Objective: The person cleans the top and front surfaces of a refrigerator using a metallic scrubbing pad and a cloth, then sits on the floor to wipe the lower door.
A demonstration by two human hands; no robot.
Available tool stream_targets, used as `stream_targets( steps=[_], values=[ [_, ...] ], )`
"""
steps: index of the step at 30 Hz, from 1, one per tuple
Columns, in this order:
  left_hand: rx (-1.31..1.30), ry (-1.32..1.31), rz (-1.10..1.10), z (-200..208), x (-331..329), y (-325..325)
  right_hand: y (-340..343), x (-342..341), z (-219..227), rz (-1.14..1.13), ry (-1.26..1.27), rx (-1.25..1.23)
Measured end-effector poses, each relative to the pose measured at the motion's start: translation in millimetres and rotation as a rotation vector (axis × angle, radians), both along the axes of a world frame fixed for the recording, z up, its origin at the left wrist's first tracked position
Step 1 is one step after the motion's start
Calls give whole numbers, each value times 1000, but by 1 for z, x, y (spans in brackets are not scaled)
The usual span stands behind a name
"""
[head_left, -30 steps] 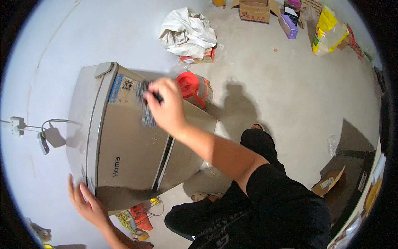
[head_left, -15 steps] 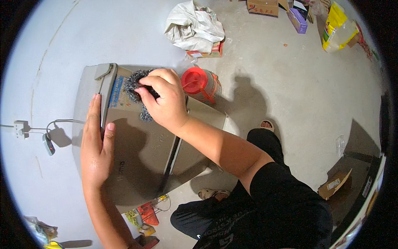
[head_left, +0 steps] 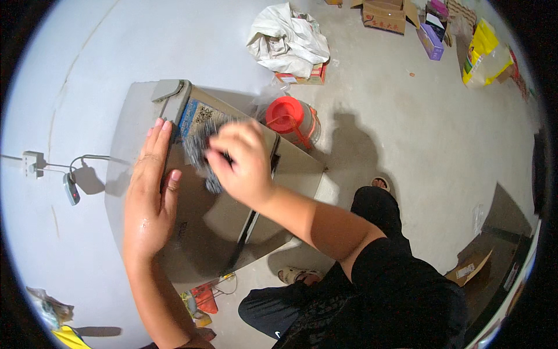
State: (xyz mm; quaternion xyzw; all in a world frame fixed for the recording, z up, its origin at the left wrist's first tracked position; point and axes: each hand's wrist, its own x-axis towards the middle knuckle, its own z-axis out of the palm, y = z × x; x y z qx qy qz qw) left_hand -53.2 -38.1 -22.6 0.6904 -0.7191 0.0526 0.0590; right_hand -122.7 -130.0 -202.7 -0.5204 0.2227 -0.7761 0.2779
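A grey-brown two-door fridge (head_left: pixel 197 244) stands against the wall, with a hinge cover (head_left: pixel 168 90) at its far top corner. My left hand (head_left: pixel 150 200) lies flat along the top edge of its door, fingers stretched out and thumb apart. My right hand (head_left: pixel 243 163) is closed on a dark grey fuzzy cloth (head_left: pixel 199 150), pressed to the upper door and blurred by motion. Part of the cloth hangs below my fingers. Just beyond it shows a blue-edged sticker (head_left: pixel 189 119) with a square code, partly covered by the cloth.
Beside the fridge stands a red-lidded bucket (head_left: pixel 285 115). A white sack (head_left: pixel 288 41) lies behind it on a flat box. A socket (head_left: pixel 32 164) with a cable is on the left wall. Cartons (head_left: pixel 383 16) and a yellow bag (head_left: pixel 485 55) sit at the far right.
My right hand and the cloth have slid nearer along the door, uncovering more of the sticker. My left hand stays on the edge. The whole view has shifted slightly.
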Motion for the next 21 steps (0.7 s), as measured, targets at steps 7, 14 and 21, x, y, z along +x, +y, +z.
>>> stream_targets(
  steps=[7,14,21],
  values=[
    [-3,134,7,-10,6,-1,-16,-1,-13,53,-11,72],
    [1,100,3,-3,0,-1,28,-7,-55,108,108,56],
    [0,187,62,-8,0,-4,-36,-2,-1,-14,-47,57]
  ],
)
